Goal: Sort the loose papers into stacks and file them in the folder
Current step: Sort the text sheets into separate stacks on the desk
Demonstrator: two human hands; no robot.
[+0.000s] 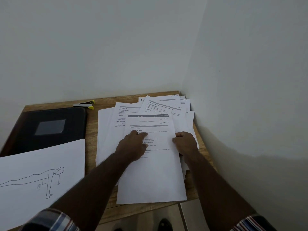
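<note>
The left hand [133,144] lies flat on the top sheet [151,172] of the paper pile [106,130], fingers straight and pressing the print. The right hand [185,144] grips that sheet's right edge, fingers curled round it. Two hands, one pile; its sheets are fanned and overlap too much to count. One black folder [48,129] lies shut left of the pile. One drawing sheet [38,179], showing a push-up figure, overlaps the folder's near edge. One stapler [85,105] sits behind the folder. All rest on one wooden table [90,130].
</note>
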